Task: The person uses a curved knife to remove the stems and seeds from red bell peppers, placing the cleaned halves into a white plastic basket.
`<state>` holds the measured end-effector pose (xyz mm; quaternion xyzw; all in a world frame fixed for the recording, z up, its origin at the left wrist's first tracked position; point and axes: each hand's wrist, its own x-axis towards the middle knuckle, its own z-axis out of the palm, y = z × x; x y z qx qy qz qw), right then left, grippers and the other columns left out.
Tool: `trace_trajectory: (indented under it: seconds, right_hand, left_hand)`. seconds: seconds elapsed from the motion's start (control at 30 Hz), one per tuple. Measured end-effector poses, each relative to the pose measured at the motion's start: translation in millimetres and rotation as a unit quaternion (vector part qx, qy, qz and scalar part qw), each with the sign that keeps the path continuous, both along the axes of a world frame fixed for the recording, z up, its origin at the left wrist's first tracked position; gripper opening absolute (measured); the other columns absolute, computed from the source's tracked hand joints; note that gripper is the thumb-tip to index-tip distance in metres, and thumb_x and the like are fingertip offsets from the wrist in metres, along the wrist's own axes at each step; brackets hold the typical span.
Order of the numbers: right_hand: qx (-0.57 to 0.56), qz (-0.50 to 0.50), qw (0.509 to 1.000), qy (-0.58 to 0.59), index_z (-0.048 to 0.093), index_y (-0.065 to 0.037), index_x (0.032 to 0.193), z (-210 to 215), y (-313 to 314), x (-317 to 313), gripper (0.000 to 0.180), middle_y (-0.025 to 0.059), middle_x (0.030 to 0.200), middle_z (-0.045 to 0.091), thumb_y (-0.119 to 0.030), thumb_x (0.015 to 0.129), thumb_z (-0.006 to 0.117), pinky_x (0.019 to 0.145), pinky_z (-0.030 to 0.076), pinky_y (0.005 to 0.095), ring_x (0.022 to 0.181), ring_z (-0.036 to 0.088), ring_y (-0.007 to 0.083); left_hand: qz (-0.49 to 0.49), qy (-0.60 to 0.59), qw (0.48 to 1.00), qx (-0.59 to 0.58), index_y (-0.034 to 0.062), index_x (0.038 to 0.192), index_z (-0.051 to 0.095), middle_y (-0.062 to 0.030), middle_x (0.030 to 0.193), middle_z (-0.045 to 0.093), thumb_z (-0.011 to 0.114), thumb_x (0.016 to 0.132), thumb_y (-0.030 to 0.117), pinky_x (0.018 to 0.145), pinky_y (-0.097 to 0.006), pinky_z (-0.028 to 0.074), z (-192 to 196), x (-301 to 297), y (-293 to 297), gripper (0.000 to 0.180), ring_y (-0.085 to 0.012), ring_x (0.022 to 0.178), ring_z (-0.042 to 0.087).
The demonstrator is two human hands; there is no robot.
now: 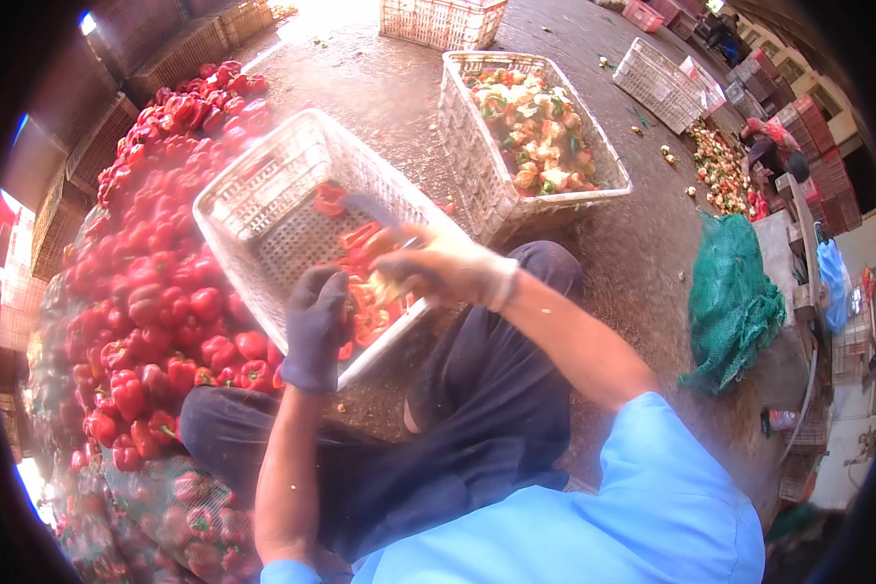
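Observation:
My left hand [316, 326], in a dark glove, is curled at the near side of a white plastic crate [248, 185]. A bit of red pepper [348, 319] shows at its fingers, mostly hidden by them. My right hand [443, 268], with a pale cuff at the wrist, grips a knife [372, 209] whose blade is blurred and points over the crate. Beneath its fingers is a pale pepper core [383, 288]. Cut red pepper pieces [368, 326] lie at the crate's near end, and another piece [329, 200] lies farther in.
A large heap of red bell peppers [156, 302] spreads along my left. Beyond my right knee stands a second crate [487, 190] of pale cores. Green netting [735, 302] lies at the right. Farther off are more crates [660, 86], a heap of cores [722, 170] and a crouching person [774, 136].

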<state>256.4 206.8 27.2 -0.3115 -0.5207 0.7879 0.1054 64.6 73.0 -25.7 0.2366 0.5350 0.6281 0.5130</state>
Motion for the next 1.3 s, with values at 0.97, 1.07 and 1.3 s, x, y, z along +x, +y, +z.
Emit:
trace_trajectory:
  seconds: [0.97,1.07,1.3]
  right_hand:
    - [0.205,-0.182,0.956,-0.108,0.063,-0.005,0.133,-41.9,70.3,-17.3,0.037,0.002,0.083,0.069,-0.033,0.109,0.068,0.038,0.038,0.0195,0.048,0.052,0.0033]
    - [0.121,-0.16,0.974,-0.101,0.065,-0.006,0.131,-44.1,49.8,-39.5,0.034,0.0015,0.084,0.069,-0.031,0.108,0.07,0.041,0.039,0.018,0.05,0.053,0.0012]
    - [0.125,-0.145,0.962,-0.195,0.067,-0.006,0.127,-41.9,39.1,-67.5,0.032,-0.0006,0.083,0.066,-0.031,0.107,0.07,0.04,0.035,0.0177,0.05,0.049,-0.0002]
  left_hand:
    - [0.256,0.454,0.749,-0.409,-0.0001,0.152,0.053,-0.025,0.146,0.066,0.084,0.081,0.058,0.111,-0.044,0.052,-25.0,-408.7,-92.8,0.097,-0.0369,0.136,0.064]
    - [0.255,0.388,0.757,-0.459,-0.0023,0.158,0.045,-0.0282,0.149,0.062,0.081,0.081,0.063,0.11,-0.044,0.052,-67.8,-462.6,-57.0,0.107,-0.0374,0.136,0.064]
    - [0.083,0.455,0.777,-0.427,0.0118,0.152,0.06,-0.0193,0.142,0.07,0.086,0.08,0.058,0.109,-0.04,0.055,-102.9,-523.9,-56.2,0.089,-0.0297,0.131,0.068]
